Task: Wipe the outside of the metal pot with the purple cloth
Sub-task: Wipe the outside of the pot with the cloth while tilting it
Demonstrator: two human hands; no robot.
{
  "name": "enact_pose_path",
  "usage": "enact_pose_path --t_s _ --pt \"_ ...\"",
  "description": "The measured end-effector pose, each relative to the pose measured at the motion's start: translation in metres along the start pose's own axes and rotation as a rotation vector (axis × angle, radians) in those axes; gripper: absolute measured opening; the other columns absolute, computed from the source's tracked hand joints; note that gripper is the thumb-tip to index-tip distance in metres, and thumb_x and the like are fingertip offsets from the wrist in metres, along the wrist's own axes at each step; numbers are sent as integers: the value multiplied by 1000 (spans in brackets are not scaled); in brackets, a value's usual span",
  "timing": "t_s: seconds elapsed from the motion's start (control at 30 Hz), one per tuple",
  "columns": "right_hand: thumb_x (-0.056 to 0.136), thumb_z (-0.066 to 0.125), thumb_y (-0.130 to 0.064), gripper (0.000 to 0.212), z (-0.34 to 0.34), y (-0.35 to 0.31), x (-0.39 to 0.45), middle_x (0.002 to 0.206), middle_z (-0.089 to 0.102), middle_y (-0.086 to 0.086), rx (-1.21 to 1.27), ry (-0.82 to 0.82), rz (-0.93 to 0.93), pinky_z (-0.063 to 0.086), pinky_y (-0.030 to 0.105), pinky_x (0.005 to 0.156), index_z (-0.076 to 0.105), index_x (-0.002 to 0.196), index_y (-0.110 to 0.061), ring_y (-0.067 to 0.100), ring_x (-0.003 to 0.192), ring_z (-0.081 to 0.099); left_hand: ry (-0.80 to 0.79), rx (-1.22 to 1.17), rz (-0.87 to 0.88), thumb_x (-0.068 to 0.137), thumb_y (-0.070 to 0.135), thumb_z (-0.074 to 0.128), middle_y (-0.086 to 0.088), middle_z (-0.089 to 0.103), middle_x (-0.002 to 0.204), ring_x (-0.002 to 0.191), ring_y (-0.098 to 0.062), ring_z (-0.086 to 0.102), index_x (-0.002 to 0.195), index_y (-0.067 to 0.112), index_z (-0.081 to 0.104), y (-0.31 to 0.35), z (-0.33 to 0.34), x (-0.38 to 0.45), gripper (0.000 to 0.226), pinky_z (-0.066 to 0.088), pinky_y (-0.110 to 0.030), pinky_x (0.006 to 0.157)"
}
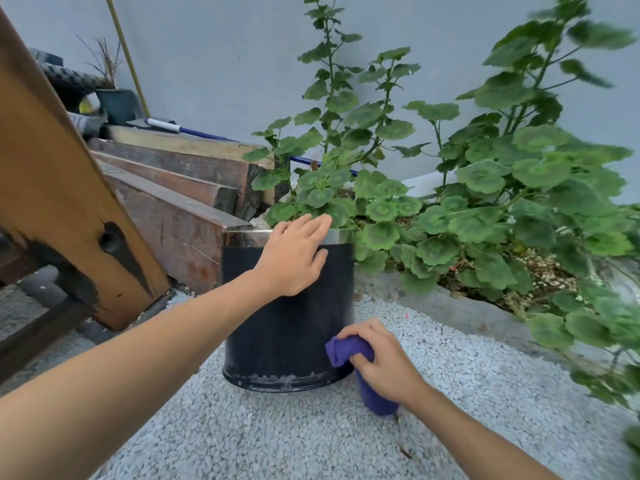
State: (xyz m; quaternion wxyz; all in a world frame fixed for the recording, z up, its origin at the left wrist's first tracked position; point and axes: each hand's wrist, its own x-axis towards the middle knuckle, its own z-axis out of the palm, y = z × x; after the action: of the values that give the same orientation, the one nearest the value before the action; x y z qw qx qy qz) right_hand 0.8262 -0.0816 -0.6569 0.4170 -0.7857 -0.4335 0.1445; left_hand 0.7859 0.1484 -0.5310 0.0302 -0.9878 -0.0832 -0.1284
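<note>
A black metal pot [277, 327] with a shiny silver rim stands on pale gravel in the middle of the view, holding a green leafy plant. My left hand [294, 254] rests over the pot's rim, fingers straight and laid across its top edge, thumb against the black wall. My right hand [384, 362] grips a bunched purple cloth [346, 349] and presses it against the lower right side of the pot. A tail of the cloth hangs below my palm.
Grey gravel [263, 438] covers the ground in front. Stacked wooden planks [173, 188] and a slanted wooden beam [59, 188] stand close on the left. Leafy plants [502, 209] in a low concrete-edged bed crowd the right side. A grey wall is behind.
</note>
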Motion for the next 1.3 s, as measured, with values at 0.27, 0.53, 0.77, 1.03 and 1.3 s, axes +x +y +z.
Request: enact_pose_path --t_s 0.27,0.53,0.77,1.03,1.3 --pt "78 68 8 41 -97 -39 31 102 63 -3 -123 46 -32 35 9 89 74 104 -23 2 101 58 -113 63 136 102 48 35 4 41 154 131 -23 48 157 45 7 -25 -19 -2 62 45 -42 98" --pt "82 68 8 42 -113 -54 29 104 63 -5 -70 100 -52 33 4 86 73 104 -27 -4 103 55 -153 -264 1 96 38 61 -1 63 78 74 -18 60 144 56 41 -34 -44 -17 55 54 -41 72" --pt "86 68 2 42 -111 -61 33 108 64 -6 72 187 -26 40 11 86 73 105 -34 0 102 60 -136 -317 -171 88 29 70 21 62 56 69 -5 66 142 39 53 7 -59 -11 57 44 -28 58" --pt "86 68 -2 43 -79 -71 35 111 65 -8 163 223 -8 42 18 94 72 104 -40 -1 104 61 -228 -642 -684 83 9 65 -9 61 96 86 -31 64 95 17 48 9 -46 -2 21 51 -38 65" --pt "86 64 0 46 -38 -86 41 113 58 -11 60 215 -170 35 12 100 71 111 -38 7 113 54 -258 -899 -721 84 24 68 -15 61 125 98 -25 62 139 -2 47 -1 -33 -9 64 54 -38 85"
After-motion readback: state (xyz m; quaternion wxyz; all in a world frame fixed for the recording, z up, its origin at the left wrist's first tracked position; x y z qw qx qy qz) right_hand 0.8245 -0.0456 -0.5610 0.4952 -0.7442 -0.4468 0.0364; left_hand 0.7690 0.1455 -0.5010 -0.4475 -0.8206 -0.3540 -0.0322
